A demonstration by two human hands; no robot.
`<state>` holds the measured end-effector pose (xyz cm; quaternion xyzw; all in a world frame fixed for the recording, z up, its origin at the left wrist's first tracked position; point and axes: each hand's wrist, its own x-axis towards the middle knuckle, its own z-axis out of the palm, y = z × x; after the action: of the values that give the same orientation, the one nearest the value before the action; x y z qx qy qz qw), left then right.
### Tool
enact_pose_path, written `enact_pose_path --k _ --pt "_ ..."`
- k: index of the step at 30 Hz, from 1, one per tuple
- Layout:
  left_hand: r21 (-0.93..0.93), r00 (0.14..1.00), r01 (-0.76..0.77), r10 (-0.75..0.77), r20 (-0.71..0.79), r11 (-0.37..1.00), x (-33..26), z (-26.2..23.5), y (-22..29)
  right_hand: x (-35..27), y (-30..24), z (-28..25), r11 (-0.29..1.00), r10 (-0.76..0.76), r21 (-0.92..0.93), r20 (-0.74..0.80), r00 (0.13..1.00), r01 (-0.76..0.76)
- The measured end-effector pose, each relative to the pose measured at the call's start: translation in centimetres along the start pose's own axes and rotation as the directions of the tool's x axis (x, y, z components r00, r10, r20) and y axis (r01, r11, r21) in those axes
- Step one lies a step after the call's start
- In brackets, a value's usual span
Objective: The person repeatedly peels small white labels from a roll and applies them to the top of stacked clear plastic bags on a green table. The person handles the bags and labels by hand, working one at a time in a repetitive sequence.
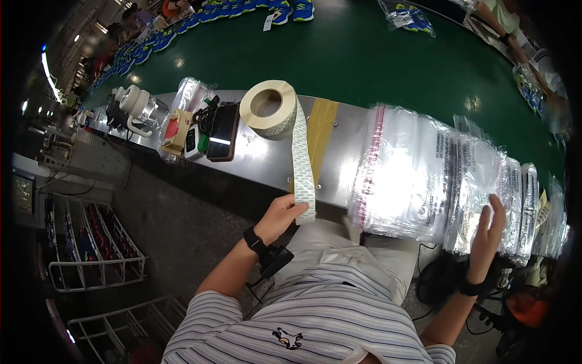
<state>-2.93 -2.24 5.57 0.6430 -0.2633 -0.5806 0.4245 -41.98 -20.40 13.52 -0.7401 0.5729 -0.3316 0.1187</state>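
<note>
A roll of printed labels (285,124) stands on the metal ledge, and its strip (303,167) hangs down over the ledge's near edge. My left hand (281,216) is closed on the strip close to its loose end, thumb lying across it. Over at the right, my right hand (486,235) is raised with fingers stretched out and apart, and I see nothing held in it. It is over the near part of a row of clear plastic bags (406,173); whether it touches them I cannot tell. The nearest stack has a red-striped edge.
A phone (223,134), a small box (177,130) and a lidded clear jug (142,106) stand left on the ledge (336,161). Beyond runs a green conveyor belt (339,67) with blue shoes (280,12). Wire racks (100,267) stand at lower left; other people work along the belt.
</note>
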Motion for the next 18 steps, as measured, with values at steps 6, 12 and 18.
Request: enact_pose_path --k 6,12,18 --pt "-0.416 0.992 -0.11 0.126 0.009 0.903 -0.6 5.2 6.1 -4.8 -13.6 10.0 0.572 -0.305 0.689 0.683 0.664 -0.446" --pt "0.037 0.791 -0.529 0.509 -0.34 0.848 -0.4 5.9 5.4 -4.1 -14.3 11.7 0.643 -0.267 0.624 0.726 0.634 -0.444" --pt "0.674 0.654 -0.603 0.748 0.112 0.427 -3.4 6.9 7.3 -4.2 -14.3 10.5 0.663 -0.288 0.681 0.615 0.734 -0.311"
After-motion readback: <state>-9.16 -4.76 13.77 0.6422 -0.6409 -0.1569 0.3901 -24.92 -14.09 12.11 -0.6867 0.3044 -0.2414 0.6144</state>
